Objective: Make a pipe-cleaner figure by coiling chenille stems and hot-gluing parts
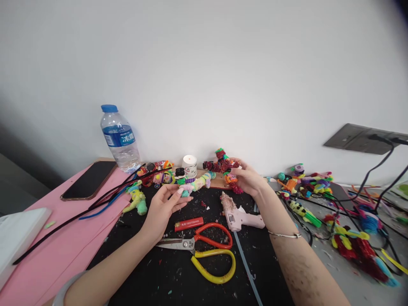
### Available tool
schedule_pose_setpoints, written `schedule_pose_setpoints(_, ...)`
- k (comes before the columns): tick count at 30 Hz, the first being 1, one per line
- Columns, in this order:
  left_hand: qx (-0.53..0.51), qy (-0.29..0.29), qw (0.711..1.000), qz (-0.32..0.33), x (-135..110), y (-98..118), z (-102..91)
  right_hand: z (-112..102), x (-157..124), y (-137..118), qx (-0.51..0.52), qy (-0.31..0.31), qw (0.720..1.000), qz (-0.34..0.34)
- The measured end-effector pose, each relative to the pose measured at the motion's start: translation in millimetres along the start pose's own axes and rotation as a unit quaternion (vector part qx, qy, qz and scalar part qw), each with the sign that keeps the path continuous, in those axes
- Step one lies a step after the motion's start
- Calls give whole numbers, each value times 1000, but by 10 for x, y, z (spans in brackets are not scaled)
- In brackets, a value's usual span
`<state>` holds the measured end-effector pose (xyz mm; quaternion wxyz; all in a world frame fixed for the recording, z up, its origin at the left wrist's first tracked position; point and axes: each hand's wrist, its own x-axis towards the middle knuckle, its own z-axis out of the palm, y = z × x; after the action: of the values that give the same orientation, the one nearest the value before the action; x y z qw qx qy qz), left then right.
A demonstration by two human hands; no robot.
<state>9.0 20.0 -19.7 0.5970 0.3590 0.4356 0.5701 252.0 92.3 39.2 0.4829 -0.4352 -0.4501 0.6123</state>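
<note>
My left hand (168,203) is closed on a pastel pipe-cleaner figure (198,182) in yellow, lilac and mint, with a black and green part at its left end. My right hand (247,175) grips a dark red pipe-cleaner figure (220,165) with green and orange bits; some of its fingers are hidden behind the figure. Both figures are held above the far edge of a black mat (140,259). Below them lie a pink glue gun (237,216) with a long glue stick, a red lighter (189,224) and scissors (208,253) with red and yellow handles.
At the left, a water bottle (119,140) and a phone (89,180) rest on pink paper (73,231). A paper cup (190,165) stands by the wall. More pipe-cleaner figures (357,246) and black cables spread at the right, under a wall socket (357,138).
</note>
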Motion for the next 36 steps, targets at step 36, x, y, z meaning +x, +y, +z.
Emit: schedule_pose_setpoints(36,-64,-73,994,-59,40,-2,-46,-42,551,-259,-461,93,882,-35)
